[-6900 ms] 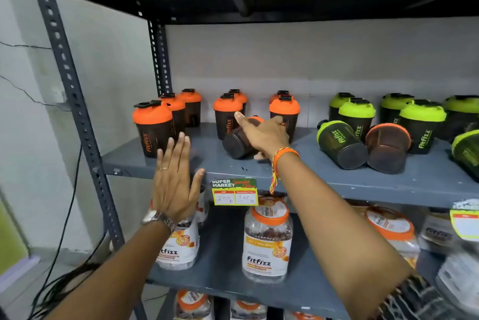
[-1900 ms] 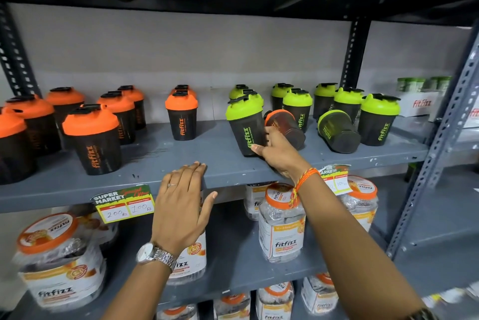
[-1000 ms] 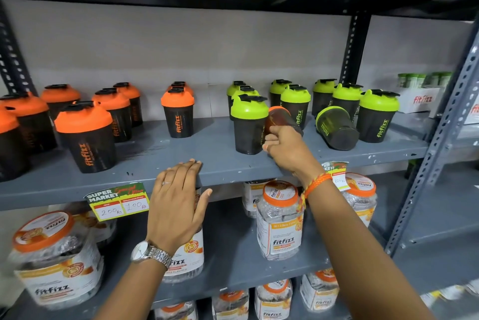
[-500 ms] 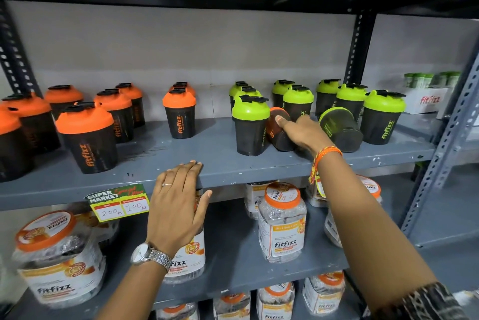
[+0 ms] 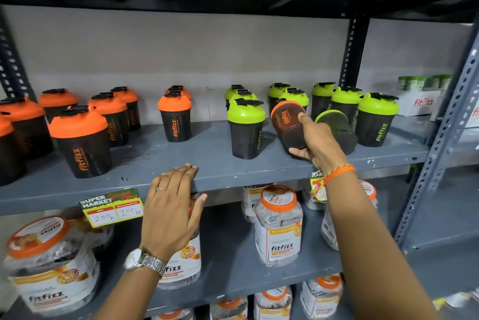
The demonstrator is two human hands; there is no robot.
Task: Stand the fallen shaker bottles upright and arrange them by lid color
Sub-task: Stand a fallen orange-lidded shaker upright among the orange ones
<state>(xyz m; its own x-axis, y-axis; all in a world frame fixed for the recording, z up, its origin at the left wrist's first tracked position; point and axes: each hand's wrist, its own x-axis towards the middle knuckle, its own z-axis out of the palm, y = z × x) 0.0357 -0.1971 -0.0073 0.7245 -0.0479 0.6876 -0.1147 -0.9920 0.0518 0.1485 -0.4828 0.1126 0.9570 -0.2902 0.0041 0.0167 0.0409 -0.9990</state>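
1. Head view, the only one. Right hand [image 5: 315,142] grips the orange-lid shaker [image 5: 289,124]: thumb under the base end, fingers over the body. The shaker is tilted, lid end up and away, base near the shelf [image 5: 207,156]; can't tell if the base touches it.
2. Left hand [image 5: 172,205] is flat and spread, holding nothing. Fingertips rest on the shelf's front edge, palm hangs in front of the lower tier.
3. The held shaker sits inside the green group: upright green shaker [image 5: 246,127] just to its left, fallen green shaker [image 5: 337,130] just to its right, lying on its side with the lid end toward the back. Tight gaps on both sides.
4. Behind them, more green-lid shakers [image 5: 337,101] stand upright to the back wall; the rightmost one [image 5: 377,118] is near the fallen one.
5. Orange group [image 5: 77,138] stands upright on the left half; a lone orange shaker [image 5: 175,117] stands nearer the middle.
6. Open room: a bare strip of shelf between the lone orange shaker and the front green one, plus the front strip along the edge.
7. Right limit: upright post [image 5: 440,138], close to the rightmost green shaker.
8. Price tag [image 5: 112,207] hangs off the front edge, left of the left hand. Jars [image 5: 278,226] fill the tier below.
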